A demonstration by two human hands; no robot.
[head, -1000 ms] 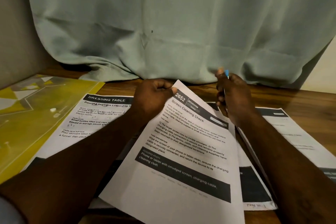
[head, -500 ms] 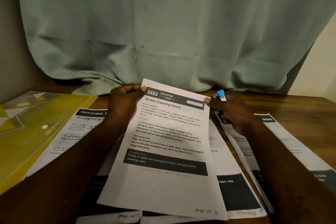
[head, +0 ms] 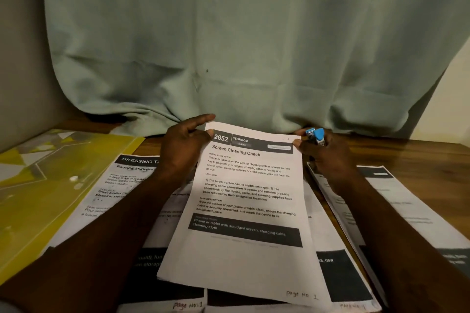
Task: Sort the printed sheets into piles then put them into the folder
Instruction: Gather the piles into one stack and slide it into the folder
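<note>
Sheet (head: 244,211) titled "Screen Cleaning Check", white with black bands: left hand (head: 183,150) and right hand (head: 328,157) pinch its top corners; the right also clasps a blue-capped pen (head: 315,136).

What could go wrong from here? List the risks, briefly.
1. The right hand pinches the Screen Cleaning Check sheet while also holding a blue-capped object, so that corner may slip.
2. The sheets below overlap loosely; setting this one down could mix the piles.
</note>
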